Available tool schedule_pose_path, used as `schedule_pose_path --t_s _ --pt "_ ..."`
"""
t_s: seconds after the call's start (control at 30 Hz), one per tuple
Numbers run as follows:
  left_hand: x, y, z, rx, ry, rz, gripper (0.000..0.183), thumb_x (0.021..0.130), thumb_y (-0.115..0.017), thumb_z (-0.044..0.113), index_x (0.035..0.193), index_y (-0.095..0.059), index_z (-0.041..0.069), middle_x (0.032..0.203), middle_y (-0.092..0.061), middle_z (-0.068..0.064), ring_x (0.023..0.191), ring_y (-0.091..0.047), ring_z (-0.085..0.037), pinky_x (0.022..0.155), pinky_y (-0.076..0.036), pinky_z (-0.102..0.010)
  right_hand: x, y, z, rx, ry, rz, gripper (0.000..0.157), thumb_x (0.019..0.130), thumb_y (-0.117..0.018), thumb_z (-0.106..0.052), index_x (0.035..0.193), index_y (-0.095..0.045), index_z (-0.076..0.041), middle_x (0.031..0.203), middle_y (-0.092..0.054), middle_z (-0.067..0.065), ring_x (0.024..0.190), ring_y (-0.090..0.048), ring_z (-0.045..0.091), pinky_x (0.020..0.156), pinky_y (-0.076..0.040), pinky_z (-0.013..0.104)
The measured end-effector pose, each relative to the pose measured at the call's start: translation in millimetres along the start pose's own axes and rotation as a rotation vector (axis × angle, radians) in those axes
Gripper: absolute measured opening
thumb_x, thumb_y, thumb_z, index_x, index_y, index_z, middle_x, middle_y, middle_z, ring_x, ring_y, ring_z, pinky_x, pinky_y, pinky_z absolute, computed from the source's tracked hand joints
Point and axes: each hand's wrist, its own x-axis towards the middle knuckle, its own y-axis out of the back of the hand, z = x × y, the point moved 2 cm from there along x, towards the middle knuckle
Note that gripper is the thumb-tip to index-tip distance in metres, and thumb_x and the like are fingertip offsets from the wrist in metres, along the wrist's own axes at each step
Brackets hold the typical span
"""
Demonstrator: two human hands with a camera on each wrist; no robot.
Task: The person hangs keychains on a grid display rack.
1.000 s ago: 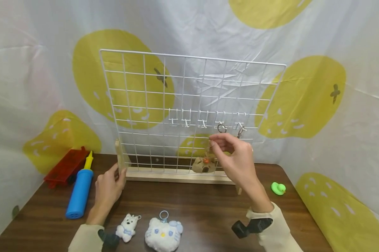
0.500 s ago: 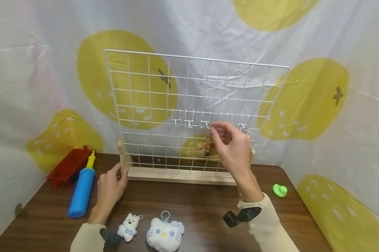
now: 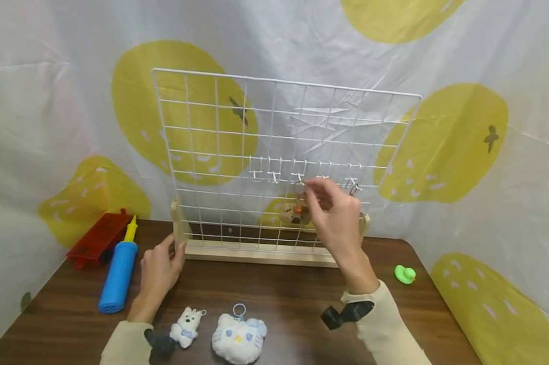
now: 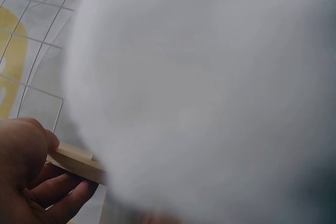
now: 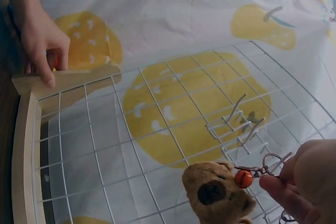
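Note:
My right hand (image 3: 338, 215) pinches the metal ring (image 5: 271, 163) of a brown plush bear keychain (image 5: 202, 184) with an orange bell (image 5: 243, 178). In the head view the ring is right at the tip of the middle white hook (image 3: 298, 177) on a white wire grid rack (image 3: 247, 77). The bear (image 3: 296, 215) hangs below, in front of the wires. At the rack's left end, my left hand (image 3: 160, 266) holds the wooden foot (image 3: 179, 223), thumb on one side and fingers on the other. A blurred white shape (image 4: 199, 93) fills most of the left wrist view.
A white dog plush keychain (image 3: 185, 328) and a white cat plush keychain (image 3: 239, 340) lie in front. To the left are a blue pump (image 3: 118, 276) and a red tray (image 3: 96, 238); a green duck (image 3: 405, 274) sits right. Another ring (image 3: 354, 189) hangs on the rightmost hook.
My right hand has risen with the bear keychain, bringing its ring from below the hooks up to the middle one. My left hand keeps its hold on the foot.

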Motion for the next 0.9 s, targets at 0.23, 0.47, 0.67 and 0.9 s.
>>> schedule_pose_path --t_s 0.23,0.47,0.67,0.9 --pt "0.0 0.7 1.3 0.005 -0.017 0.014 0.037 0.106 -0.071 0.023 0.136 -0.070 0.001 0.109 -0.080 -0.028 0.095 -0.078 -0.050 0.085 -0.060 -0.069 -10.7 9.0 -0.4 -0.003 -0.039 -0.040 0.016 0.100 -0.076 -0.006 0.116 -0.078 -0.001 0.111 -0.084 0.014 0.098 -0.083 0.026 0.082 -0.063 0.019" --pt "-0.1 1.1 2.3 0.010 -0.023 0.018 0.036 0.106 -0.071 0.022 0.135 -0.070 0.001 0.109 -0.080 -0.028 0.096 -0.078 -0.052 0.086 -0.059 -0.070 -38.6 16.8 -2.0 0.047 -0.058 -0.023 0.016 0.101 -0.075 -0.008 0.116 -0.077 -0.003 0.104 -0.083 0.010 0.092 -0.080 0.017 0.077 -0.063 0.018" --pt "0.4 2.5 2.1 0.012 -0.013 0.011 0.037 0.107 -0.070 0.024 0.137 -0.070 0.002 0.111 -0.080 -0.028 0.098 -0.078 -0.051 0.088 -0.059 -0.071 -74.2 6.3 3.1 0.198 -0.172 -0.088 0.012 0.101 -0.075 -0.007 0.113 -0.076 -0.005 0.098 -0.082 0.007 0.082 -0.078 0.012 0.071 -0.063 0.022" --pt "-1.5 1.2 1.8 0.020 -0.001 -0.007 0.038 0.108 -0.069 0.026 0.138 -0.069 0.003 0.111 -0.080 -0.027 0.097 -0.078 -0.051 0.087 -0.060 -0.070 -112.5 -20.4 22.3 0.185 -0.285 -0.191 0.014 0.099 -0.077 -0.008 0.111 -0.078 -0.015 0.096 -0.082 0.008 0.082 -0.078 0.015 0.070 -0.062 0.027"
